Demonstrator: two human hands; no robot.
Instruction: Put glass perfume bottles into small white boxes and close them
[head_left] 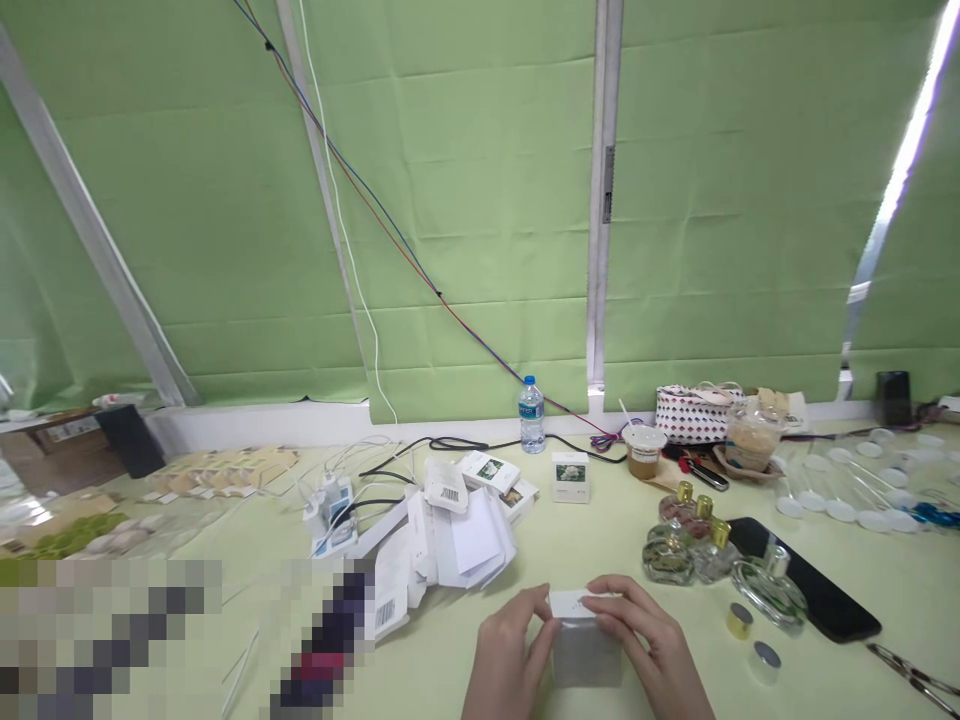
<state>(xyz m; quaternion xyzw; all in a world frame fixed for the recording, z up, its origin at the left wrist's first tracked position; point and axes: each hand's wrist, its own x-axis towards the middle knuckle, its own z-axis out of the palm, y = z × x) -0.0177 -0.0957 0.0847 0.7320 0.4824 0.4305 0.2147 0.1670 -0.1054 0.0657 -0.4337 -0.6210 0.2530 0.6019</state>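
Both my hands grip a small white box [583, 640] low in the middle of the view, over the pale green table [570, 540]. My left hand [510, 655] clasps its left side, fingertips on the top edge. My right hand [651, 645] covers the right side, with fingers curled over the top flap. The box looks upright, and its lower part rests on or near the table surface.
Several glass perfume bottles [686, 540] with gold caps, loose caps [740, 620] and a black phone [814, 590] lie to the right. Flat white cartons [457, 530], a standing box [570, 477], a water bottle [531, 414], cables and a cup [643, 450] sit further back.
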